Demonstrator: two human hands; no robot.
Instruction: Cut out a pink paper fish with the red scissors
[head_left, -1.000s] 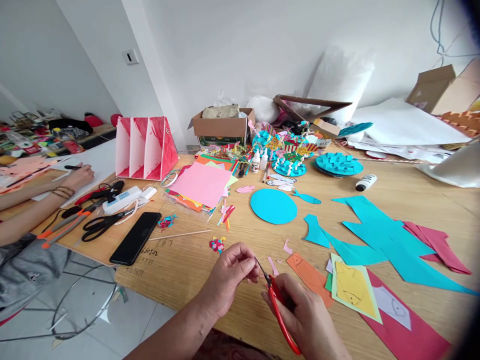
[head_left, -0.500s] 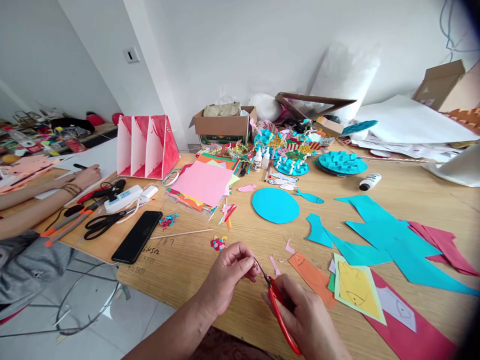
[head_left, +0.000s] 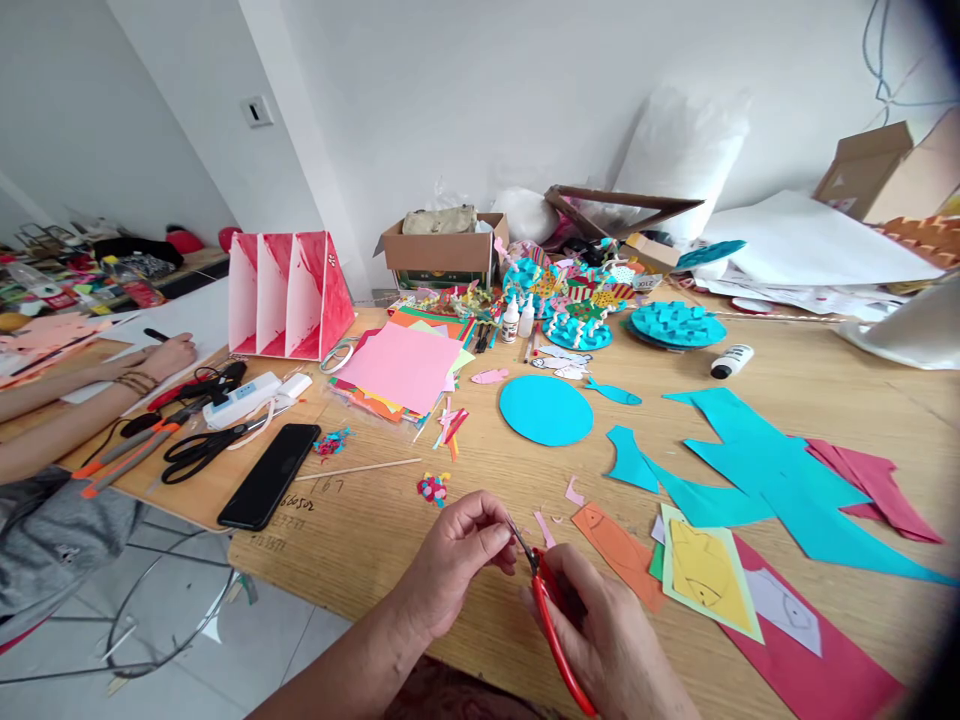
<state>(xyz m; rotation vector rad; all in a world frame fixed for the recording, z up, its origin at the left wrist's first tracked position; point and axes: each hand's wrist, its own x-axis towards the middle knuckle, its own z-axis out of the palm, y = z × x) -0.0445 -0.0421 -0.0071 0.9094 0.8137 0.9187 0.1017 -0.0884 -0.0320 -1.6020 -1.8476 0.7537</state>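
Note:
My right hand (head_left: pixel 600 610) is wrapped round the red handles of a pair of scissors (head_left: pixel 553 625). Their narrow blades point up and left to the fingertips of my left hand (head_left: pixel 469 550). That hand is closed in a pinch; whatever lies between its fingers is too small or too hidden to make out. Just beyond the blades lie pink paper scraps (head_left: pixel 574 490). Right of them is an orange paper strip (head_left: pixel 616 550) with a fish drawn on it. A yellow paper (head_left: pixel 705 570) with a drawn fish rests on a pale green sheet.
A blue paper oval (head_left: pixel 546 410), blue offcuts (head_left: pixel 780 465) and a red sheet (head_left: pixel 817 650) lie on the table. Coloured paper is stacked (head_left: pixel 401 365) behind. At left are a phone (head_left: pixel 270 478), black scissors (head_left: pixel 202 452) and another person's arm (head_left: pixel 97 410) with a pen.
The whole view has shifted slightly, so things sit a little further left. A bit of pink seen under my left fingers no longer shows. Both hands keep nearly the same pose.

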